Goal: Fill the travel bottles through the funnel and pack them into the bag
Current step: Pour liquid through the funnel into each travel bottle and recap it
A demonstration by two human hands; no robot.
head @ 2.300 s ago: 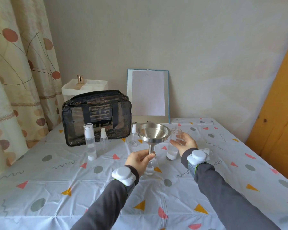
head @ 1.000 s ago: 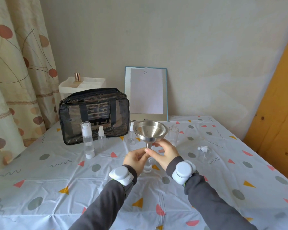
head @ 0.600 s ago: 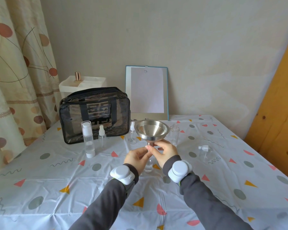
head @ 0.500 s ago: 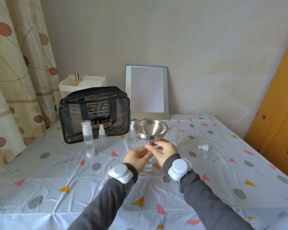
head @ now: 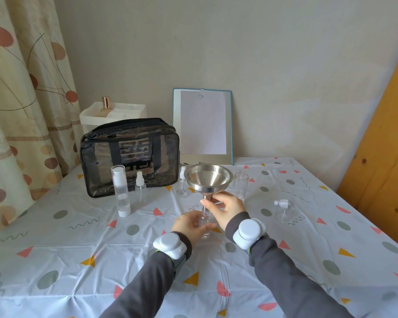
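Dead centre on the desk (head: 78, 249), just in front of the person, both hands are on the job. The left hand (head: 191, 227) is low, fingers curled round a small clear bottle (head: 204, 216) that stands on the cloth. The right hand (head: 225, 211) sits just above and beside it, thumb and fingertips pinching the narrow spout of the steel funnel (head: 208, 180). The funnel is upright, its wide bowl riding above both hands and its spout pointing straight down at the bottle's neck. Whether the tip is actually inside the neck is hard to call, as the fingers cover the join. The two hands are almost touching, with the bottle between them.

Now the rest of the line-up. Well to the left stands a tall pump bottle (head: 121, 191), with a spray bottle (head: 140, 187) just beside it. A second spray bottle (head: 182, 184) peeks out behind the funnel's left rim. An uncapped bottle (head: 240, 185) stands just right of the bowl, beyond the right hand. Farther right, apart from the hands, a capped bottle (head: 284, 208) appears to lie on its side.

The dark see-through bag (head: 129, 157) sits at the back left, behind the pump and spray bottles and well clear of both hands. A clipboard (head: 202, 125) leans on the wall behind the funnel, and a white box (head: 113, 113) shows behind the bag.
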